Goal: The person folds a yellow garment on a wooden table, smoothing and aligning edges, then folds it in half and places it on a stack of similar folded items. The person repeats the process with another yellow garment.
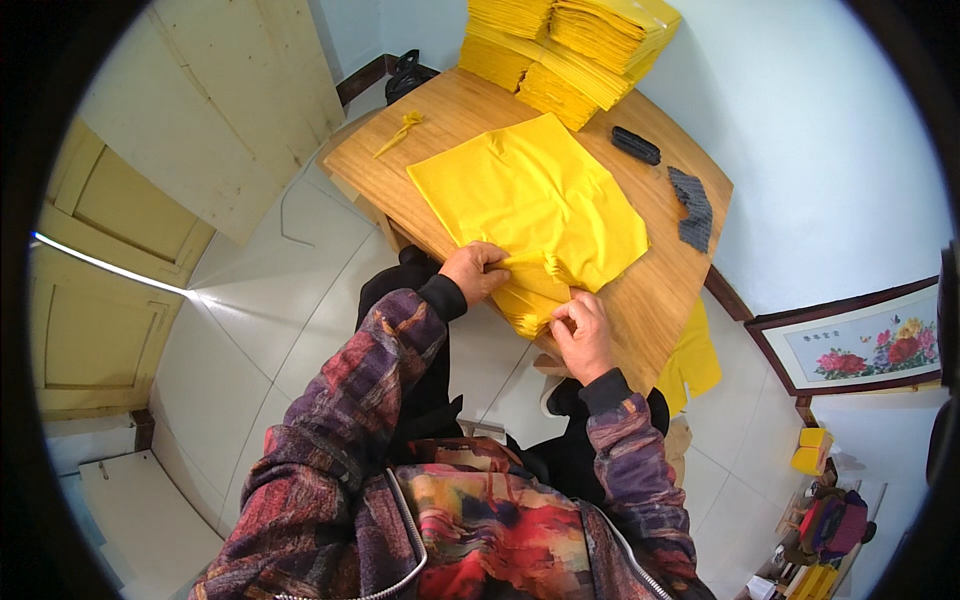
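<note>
A yellow fabric piece (pixel 530 190), thin and creased, lies over the front of the wooden table (pixel 640 310). Its near part is bunched and hangs past the table edge. My left hand (pixel 475 271) pinches the gathered edge on its left side, thumb and fingers pressed together. On the right, my right hand (pixel 583 333) closes thumb against fingers on the same bunched part. The folds hide whether it is a single sheet or a bag.
Tall stacks of folded yellow fabric (pixel 570 60) stand at the table's back. A twisted yellow scrap (pixel 400 133) lies at the left. A black case-like object (pixel 636 146) and grey cloth (pixel 690 208) are at the right. Yellow fabric (pixel 692 362) hangs beyond the right edge.
</note>
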`<state>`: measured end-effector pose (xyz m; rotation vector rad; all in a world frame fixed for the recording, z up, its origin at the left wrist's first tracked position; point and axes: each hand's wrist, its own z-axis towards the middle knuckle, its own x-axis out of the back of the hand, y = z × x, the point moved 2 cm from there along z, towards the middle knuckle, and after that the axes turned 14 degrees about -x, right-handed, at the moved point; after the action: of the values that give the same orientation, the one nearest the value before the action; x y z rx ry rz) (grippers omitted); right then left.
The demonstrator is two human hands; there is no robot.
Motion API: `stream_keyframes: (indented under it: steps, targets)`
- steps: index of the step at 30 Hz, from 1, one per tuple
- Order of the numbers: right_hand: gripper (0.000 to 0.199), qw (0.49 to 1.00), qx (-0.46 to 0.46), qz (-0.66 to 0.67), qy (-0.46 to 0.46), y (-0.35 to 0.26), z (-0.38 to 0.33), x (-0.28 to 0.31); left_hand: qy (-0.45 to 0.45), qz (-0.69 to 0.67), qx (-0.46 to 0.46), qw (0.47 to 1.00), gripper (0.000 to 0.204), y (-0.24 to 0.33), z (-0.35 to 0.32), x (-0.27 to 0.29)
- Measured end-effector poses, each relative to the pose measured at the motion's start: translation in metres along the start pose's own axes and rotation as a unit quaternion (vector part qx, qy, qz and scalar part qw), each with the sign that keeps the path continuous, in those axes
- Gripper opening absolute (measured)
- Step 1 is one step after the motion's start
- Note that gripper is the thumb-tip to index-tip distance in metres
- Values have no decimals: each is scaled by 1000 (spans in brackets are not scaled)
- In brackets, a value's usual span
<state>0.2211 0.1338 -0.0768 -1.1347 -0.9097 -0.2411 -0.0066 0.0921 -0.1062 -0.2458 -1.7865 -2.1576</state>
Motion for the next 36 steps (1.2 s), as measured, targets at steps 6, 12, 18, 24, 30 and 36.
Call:
stream_keyframes:
  steps: [6,12,18,24,30,36]
  targets:
    - [13,999,-21,45,-11,1,3,1,-92,-58,-33,993,28,7,0,14]
    - [14,997,-50,54,-21,2,4,0,-44,41,-163,985,30,1,-2,5]
    - [29,1000,-21,7,6,-4,-3,3,39,56,-115,991,21,-7,-4,-6]
    - [52,998,5,-3,55,-9,-14,5,19,23,20,999,14,-7,3,-4]
    - [37,998,28,-36,39,-10,-19,4,29,27,18,999,15,0,5,-3]
    - [16,991,82,-99,46,-11,-16,3,24,25,35,999,15,5,5,0]
